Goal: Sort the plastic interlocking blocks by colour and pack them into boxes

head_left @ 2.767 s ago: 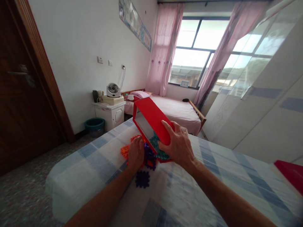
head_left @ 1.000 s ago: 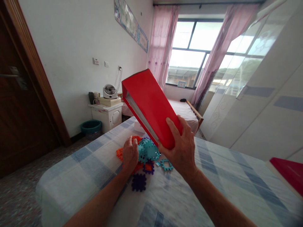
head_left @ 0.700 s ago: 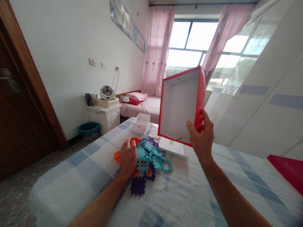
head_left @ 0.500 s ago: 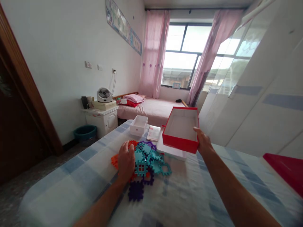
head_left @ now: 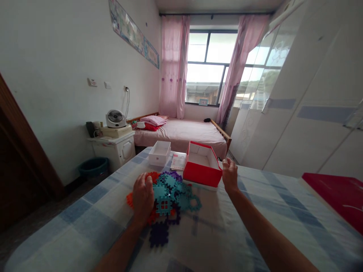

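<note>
My left hand (head_left: 143, 196) lies over the left side of a pile of interlocking plastic toy pieces (head_left: 167, 185), its fingers stretched out and not gripping any. The pieces are orange, teal and purple, with toothed edges; a dark purple square (head_left: 159, 234) lies at the near side. A red box (head_left: 202, 170) with a pale inside sits right of the pile, open side up, on a white-and-red lid or tray (head_left: 201, 186) that it mostly covers. My right hand (head_left: 230, 175) is just beside the box's right wall, fingers loosely bent and apart from it.
Behind the pile stand a small white box (head_left: 159, 153) and a printed leaflet (head_left: 178, 161). A checked cloth (head_left: 215, 238) covers the table. At the right edge lies a dark red flat item (head_left: 334, 192). Beyond are a bed (head_left: 187, 130) and white wardrobe doors (head_left: 283, 124).
My right hand has lowered the red box from a tilted, raised position onto the lid or tray and let go of it. My left hand has stayed at the pile. The view has shifted slightly.
</note>
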Available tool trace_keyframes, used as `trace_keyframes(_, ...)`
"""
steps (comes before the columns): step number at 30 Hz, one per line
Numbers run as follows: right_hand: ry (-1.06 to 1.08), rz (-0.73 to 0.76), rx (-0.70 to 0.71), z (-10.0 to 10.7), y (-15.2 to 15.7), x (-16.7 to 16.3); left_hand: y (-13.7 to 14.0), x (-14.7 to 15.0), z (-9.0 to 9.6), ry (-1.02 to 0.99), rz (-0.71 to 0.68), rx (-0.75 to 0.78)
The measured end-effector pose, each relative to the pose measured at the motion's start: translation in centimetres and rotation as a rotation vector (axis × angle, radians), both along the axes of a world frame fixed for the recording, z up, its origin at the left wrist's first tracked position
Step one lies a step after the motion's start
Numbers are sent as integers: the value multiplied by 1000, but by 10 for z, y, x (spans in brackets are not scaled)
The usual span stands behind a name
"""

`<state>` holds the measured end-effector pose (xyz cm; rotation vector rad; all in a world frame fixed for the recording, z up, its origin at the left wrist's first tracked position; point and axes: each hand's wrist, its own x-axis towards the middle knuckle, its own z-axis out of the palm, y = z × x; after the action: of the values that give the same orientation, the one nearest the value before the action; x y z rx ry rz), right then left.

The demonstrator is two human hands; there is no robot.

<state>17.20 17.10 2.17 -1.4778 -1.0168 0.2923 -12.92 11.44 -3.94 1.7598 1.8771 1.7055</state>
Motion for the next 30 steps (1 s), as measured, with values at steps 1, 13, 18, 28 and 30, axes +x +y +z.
trace_keyframes(1,-101,3,34,-2,-10,-2,0,-1,1,8,7,13)
trace_keyframes(13,-1371,217,-87,11,-30,-9,3,-1,-4,28,-8,-4)
trace_keyframes(18,-1362,194,-114,6,-23,-3,1,-2,-4,46,-18,-6)
trace_keyframes(28,-1248,121,81,11,-51,-9,2,-2,3,131,16,3)
trace_keyframes(30,-1208,134,80,11,-71,-9,-3,0,9,200,33,52)
